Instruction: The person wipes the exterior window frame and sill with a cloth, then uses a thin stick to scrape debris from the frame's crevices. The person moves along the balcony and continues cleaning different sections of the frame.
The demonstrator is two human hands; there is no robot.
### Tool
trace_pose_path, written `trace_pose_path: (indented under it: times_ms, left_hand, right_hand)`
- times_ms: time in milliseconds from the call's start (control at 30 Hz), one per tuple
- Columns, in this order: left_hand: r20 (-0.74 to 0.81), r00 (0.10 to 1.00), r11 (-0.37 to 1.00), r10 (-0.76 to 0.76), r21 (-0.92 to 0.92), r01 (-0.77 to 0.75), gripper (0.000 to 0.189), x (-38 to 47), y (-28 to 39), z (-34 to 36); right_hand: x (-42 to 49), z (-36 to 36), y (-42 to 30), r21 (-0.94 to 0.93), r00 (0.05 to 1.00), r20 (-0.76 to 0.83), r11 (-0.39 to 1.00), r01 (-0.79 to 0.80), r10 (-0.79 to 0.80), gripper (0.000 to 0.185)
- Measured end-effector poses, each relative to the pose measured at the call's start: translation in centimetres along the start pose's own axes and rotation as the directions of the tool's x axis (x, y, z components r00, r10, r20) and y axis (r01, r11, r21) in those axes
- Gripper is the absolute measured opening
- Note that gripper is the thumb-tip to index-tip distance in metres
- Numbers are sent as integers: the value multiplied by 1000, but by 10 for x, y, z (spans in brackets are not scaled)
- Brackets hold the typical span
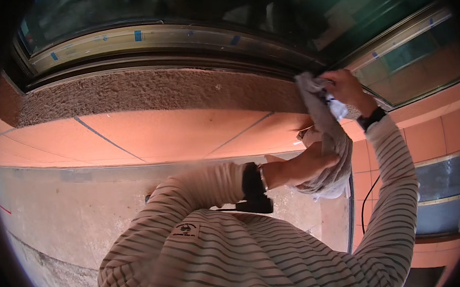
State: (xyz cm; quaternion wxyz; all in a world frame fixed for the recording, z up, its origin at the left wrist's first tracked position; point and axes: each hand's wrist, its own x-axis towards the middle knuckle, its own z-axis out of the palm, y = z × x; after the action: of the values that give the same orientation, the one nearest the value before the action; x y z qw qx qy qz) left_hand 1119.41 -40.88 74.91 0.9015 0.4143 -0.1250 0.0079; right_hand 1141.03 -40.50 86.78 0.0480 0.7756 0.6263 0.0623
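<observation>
My right hand (345, 89) pinches one end of a grey cloth (324, 117) at the right corner of a dark window frame (160, 63). From there the cloth hangs down to my left hand (305, 165), which grips its bunched lower part in front of my chest. A white piece of fabric or plastic (337, 108) shows just under my right hand. Between the frame and the tiled ledge runs a rough brown sill (158, 90), and the cloth's upper end lies against its right end. My left fingers are partly hidden by the folds.
Dark glass panes (212, 4) meet at the corner, with blue tape bits (138, 36) along the lower frame. Orange tiles (181, 133) form the ledge. A black cable (368, 202) hangs by the right wall, near a lower window (441, 192). Below is a concrete floor (50, 200).
</observation>
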Motion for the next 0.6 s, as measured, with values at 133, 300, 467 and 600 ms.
trace_pose_path:
  times_ms: [133, 300, 467, 600]
  left_hand:
    - [61, 978, 977, 199, 66, -203, 31, -32, 12, -10]
    - [-37, 921, 904, 387, 211, -371, 26, -48, 31, 1]
    - [-36, 888, 776, 458, 504, -379, 22, -69, 51, 6]
    - [-66, 785, 705, 616, 491, -512, 23, -70, 68, 29]
  right_hand:
    - [33, -9, -64, 168, 1000, -13, 986, -25, 27, 24]
    - [64, -17, -113, 339, 992, -82, 933, 119, -96, 21]
    - [72, -54, -155, 295, 948, -124, 902, 316, -292, 19]
    - [74, -58, -153, 300, 956, -81, 908, 293, -281, 20]
